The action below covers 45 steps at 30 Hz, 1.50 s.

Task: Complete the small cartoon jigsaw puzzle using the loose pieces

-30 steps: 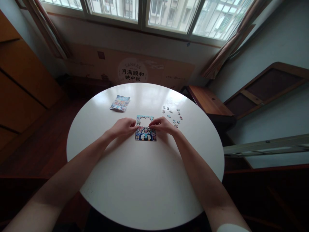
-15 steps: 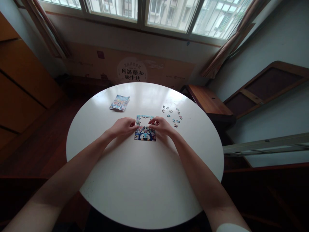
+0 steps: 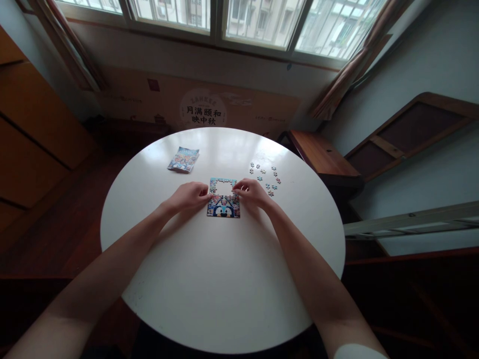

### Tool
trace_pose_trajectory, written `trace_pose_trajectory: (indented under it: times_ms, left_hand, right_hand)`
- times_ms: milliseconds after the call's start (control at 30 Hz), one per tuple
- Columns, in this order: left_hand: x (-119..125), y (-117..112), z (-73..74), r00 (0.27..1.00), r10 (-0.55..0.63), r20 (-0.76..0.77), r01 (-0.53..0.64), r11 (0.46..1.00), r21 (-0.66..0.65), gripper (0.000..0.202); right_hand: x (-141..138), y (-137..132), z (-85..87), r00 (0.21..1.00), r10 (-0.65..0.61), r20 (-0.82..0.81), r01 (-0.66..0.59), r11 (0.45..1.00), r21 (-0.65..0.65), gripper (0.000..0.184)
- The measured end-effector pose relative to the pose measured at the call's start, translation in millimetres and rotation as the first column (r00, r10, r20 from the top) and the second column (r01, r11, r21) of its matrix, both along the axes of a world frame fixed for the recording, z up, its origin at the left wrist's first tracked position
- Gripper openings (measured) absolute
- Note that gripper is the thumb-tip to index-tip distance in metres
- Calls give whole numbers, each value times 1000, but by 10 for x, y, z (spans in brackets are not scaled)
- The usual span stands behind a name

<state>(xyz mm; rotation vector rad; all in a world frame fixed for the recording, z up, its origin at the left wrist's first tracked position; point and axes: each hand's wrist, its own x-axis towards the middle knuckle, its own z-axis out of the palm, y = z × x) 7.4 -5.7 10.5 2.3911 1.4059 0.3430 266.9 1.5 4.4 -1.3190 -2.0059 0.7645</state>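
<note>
A partly assembled jigsaw puzzle (image 3: 223, 211) lies flat near the middle of the white round table (image 3: 220, 279). Its lower half shows a blue cartoon face, and a gap inside the upper half bares the tabletop. My left hand (image 3: 192, 195) is closed, its thumb and curled fingers touching the puzzle's left edge. At the right edge, beside the gap, my right hand (image 3: 251, 192) has its thumb and fingers bent in against the border. Whether a loose piece is between those fingertips is too small to tell. Several loose jigsaw pieces (image 3: 275, 187) lie right of my right hand.
A printed packet (image 3: 183, 159) with matching artwork lies at the table's back left. Beyond the table's right rim stands a wooden cabinet (image 3: 318, 154). The wall with windows (image 3: 258, 25) is at the back.
My right hand's fingertips have drawn back slightly rightward, from over the gap to the puzzle's right border. My left hand stays at the left edge. The whole view has shifted a little.
</note>
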Motion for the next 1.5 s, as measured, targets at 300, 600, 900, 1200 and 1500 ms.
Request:
trace_pose_trajectory:
  times_ms: [300, 600, 900, 1200, 1500]
  left_hand:
    - [-5, -5, -6, 1000, 7, 10, -7, 1000, 10, 42]
    - [5, -12, 10, 1000, 8, 3, -8, 1000, 9, 43]
    - [1, -14, 10, 1000, 11, 0, -11, 1000, 7, 43]
    - [0, -3, 1, 1000, 4, -8, -4, 1000, 8, 43]
    - [5, -7, 5, 1000, 8, -8, -7, 1000, 11, 43]
  right_hand:
    - [580, 94, -32, 768, -622, 152, 545, 760, 354, 43]
    - [597, 149, -220, 750, -544, 376, 464, 838, 288, 58]
    - [532, 147, -180, 754, -575, 318, 473, 810, 346, 50]
    - [1079, 93, 11, 575, -817, -47, 797, 546, 259, 42]
    - [1316, 151, -244, 505, -862, -49, 861, 499, 98, 36]
